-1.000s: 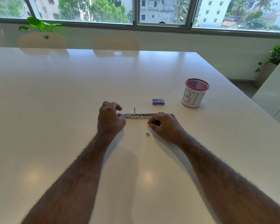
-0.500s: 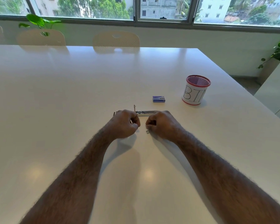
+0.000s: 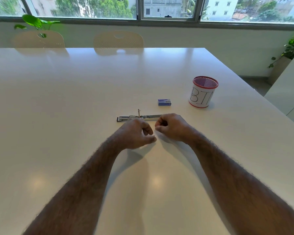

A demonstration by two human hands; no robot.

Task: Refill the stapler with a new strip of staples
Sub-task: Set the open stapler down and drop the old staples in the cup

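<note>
White table (image 3: 61, 119), stapler (image 3: 139, 117) lying opened flat at its middle. His left hand (image 3: 134, 134) has let go of it and slid nearer, fingers loosely curled, pinching downward. Right hand (image 3: 171, 127) is curled shut beside it; whether either holds staples, I cannot tell. Staple box (image 3: 164, 102) waits behind.

White table (image 3: 75, 107); stapler (image 3: 126, 118); staple box (image 3: 164, 102); bin cup (image 3: 201, 97)
</note>
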